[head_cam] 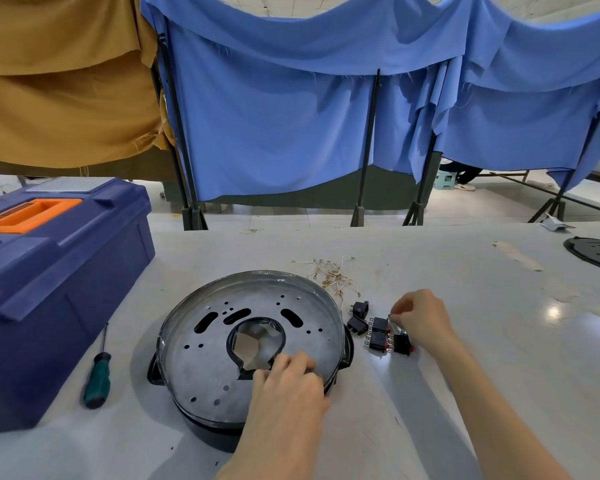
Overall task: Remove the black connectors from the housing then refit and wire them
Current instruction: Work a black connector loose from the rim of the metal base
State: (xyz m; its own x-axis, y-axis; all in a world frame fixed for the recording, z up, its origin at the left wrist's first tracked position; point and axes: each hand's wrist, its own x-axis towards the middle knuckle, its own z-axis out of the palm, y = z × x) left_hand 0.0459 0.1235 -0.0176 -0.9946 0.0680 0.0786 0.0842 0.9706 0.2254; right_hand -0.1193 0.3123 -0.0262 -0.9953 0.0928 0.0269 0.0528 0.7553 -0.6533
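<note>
The round housing (201,362) lies upside down on the white table, a grey metal plate with slots and a central opening inside a black rim. My left hand (291,379) rests on its near right edge, fingers curled over the rim. Several black connectors (378,332) with red faces and metal pins lie loose just right of the housing. My right hand (421,318) is over them, fingertips pinched on a small metal-tipped connector (397,328). A tangle of thin wires (331,275) with brass terminals lies behind the connectors.
A blue toolbox (56,289) with an orange handle fills the left of the table. A green-handled screwdriver (97,375) lies beside it. A black round part (596,252) sits at the far right edge. Blue and tan curtains hang behind the table.
</note>
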